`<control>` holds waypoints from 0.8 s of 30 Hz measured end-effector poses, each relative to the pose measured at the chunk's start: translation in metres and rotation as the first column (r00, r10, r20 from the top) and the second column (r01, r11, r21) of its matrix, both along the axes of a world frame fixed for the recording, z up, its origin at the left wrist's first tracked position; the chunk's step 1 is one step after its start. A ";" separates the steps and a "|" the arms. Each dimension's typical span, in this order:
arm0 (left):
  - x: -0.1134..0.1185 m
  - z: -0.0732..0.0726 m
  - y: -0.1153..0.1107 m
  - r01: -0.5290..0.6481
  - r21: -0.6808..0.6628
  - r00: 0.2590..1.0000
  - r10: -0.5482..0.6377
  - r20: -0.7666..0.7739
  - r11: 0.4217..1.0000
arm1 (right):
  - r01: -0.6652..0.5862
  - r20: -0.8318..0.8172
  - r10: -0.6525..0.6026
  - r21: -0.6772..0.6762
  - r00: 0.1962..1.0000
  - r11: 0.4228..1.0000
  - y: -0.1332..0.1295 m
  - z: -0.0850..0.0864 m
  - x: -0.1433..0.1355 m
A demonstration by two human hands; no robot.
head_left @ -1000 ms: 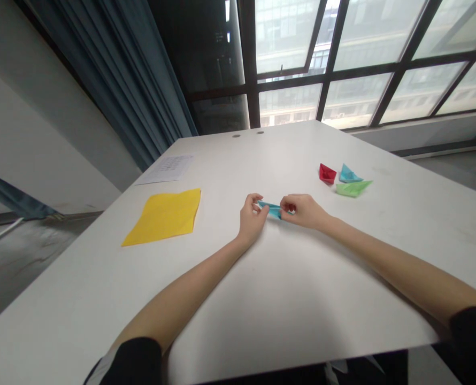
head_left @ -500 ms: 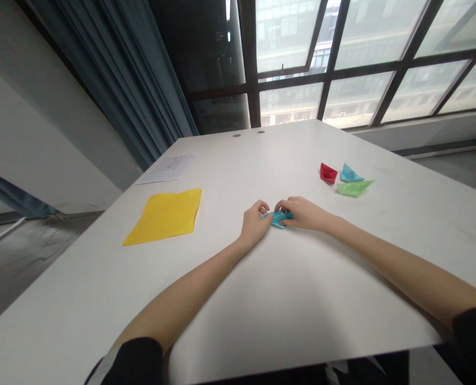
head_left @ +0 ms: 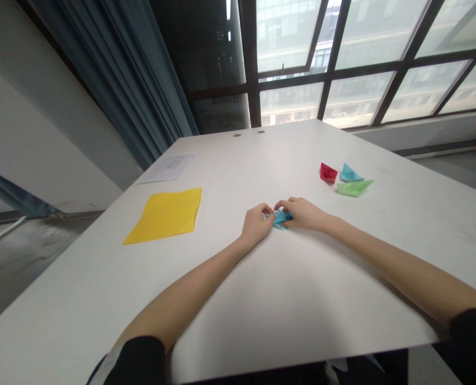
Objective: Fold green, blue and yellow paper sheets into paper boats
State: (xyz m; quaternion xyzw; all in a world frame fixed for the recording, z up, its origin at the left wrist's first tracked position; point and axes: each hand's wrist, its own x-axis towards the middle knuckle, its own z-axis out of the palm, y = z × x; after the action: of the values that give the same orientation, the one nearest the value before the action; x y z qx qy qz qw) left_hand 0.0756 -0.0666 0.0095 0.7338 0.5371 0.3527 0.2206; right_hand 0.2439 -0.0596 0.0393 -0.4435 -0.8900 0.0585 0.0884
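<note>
Beside a blue curtain [head_left: 113, 69], on a white table [head_left: 238, 305]: flat yellow paper [head_left: 166, 216], then left hand [head_left: 257, 223] pinching one end of small folded blue paper [head_left: 281, 218], right hand [head_left: 304, 214] gripping the other end. Closer together now than a second ago, so maybe pressing folds tight. Farther right, well apart from both hands: red paper boat [head_left: 328, 173], light blue paper boat [head_left: 350, 174], green paper boat [head_left: 354, 188].

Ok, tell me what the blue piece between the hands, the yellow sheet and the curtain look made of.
The blue piece: probably thin matte paper, given its angular folds. The yellow sheet: likely matte paper, flat and without shine, though felt is possible. The curtain: apparently dull cloth, hanging in pleats.
</note>
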 end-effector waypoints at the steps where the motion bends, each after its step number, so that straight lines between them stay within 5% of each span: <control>1: 0.000 0.000 0.000 -0.004 -0.001 1.000 0.004 -0.009 1.000 | 0.000 0.003 0.000 -0.005 1.000 1.000 0.000 0.000 0.000; 24: -0.005 -0.004 0.000 -0.039 0.005 0.983 0.039 -0.181 0.999 | -0.067 -0.110 0.061 -0.051 0.992 0.996 0.002 0.004 0.003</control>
State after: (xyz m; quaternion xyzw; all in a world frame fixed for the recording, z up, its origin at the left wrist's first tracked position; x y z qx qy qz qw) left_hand 0.0707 -0.0664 0.0057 0.7524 0.5688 0.2894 0.1633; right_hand 0.2464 -0.0580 0.0429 -0.4129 -0.8958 0.1093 0.1225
